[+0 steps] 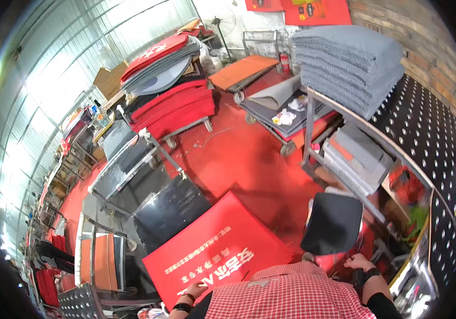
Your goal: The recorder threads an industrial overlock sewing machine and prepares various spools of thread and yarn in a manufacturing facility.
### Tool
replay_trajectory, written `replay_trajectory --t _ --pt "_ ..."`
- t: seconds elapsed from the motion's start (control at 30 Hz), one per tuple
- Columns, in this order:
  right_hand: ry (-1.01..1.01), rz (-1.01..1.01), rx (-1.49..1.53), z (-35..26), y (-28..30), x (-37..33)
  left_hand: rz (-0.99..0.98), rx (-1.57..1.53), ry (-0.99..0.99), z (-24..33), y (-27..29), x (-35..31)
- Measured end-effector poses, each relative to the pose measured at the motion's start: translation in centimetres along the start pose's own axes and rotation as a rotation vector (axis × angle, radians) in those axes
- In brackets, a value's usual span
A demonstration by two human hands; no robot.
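Note:
A wide red mat (233, 223) with white printing lies tilted in front of me, low and left of the middle. My left hand (196, 289) is at its near left edge, fingers bent against the mat. My right hand (360, 262) is out to the right of my red checked apron (275, 295), its fingers curled. Close beside it is a red patch of material (331, 261); whether the fingers grip it is not clear. A black stool seat (332, 223) stands just beyond my right hand. Both wrists carry dark bands.
A black perforated tabletop (424, 122) with stacked grey mats (347, 64) runs along the right. Carts with red mats (174, 106) and dark mats (291, 111) stand ahead on the red floor (238, 154). A black panel (172, 212) and a metal-framed cart (121, 170) are at left.

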State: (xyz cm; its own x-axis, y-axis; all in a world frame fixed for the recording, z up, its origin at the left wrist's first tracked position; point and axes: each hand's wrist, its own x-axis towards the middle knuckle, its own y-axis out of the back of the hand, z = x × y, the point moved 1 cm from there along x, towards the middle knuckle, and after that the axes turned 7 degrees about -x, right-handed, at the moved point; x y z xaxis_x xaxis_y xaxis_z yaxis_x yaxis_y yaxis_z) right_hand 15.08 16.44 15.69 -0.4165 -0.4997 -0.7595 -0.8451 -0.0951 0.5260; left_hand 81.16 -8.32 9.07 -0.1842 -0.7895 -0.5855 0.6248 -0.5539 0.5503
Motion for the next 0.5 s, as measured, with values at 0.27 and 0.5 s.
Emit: replay_trajectory --t 0.27,0.5 --pt "-0.027 0.285 -0.010 -1.3 12.6 8.4 -0.255 -0.227 0.064 23.5 -7.3 2.2" --pt "0.053 0.266 0.082 0.2 14.3 15.0 0.026 0.116 0.299 21.0 -2.3 7.5"
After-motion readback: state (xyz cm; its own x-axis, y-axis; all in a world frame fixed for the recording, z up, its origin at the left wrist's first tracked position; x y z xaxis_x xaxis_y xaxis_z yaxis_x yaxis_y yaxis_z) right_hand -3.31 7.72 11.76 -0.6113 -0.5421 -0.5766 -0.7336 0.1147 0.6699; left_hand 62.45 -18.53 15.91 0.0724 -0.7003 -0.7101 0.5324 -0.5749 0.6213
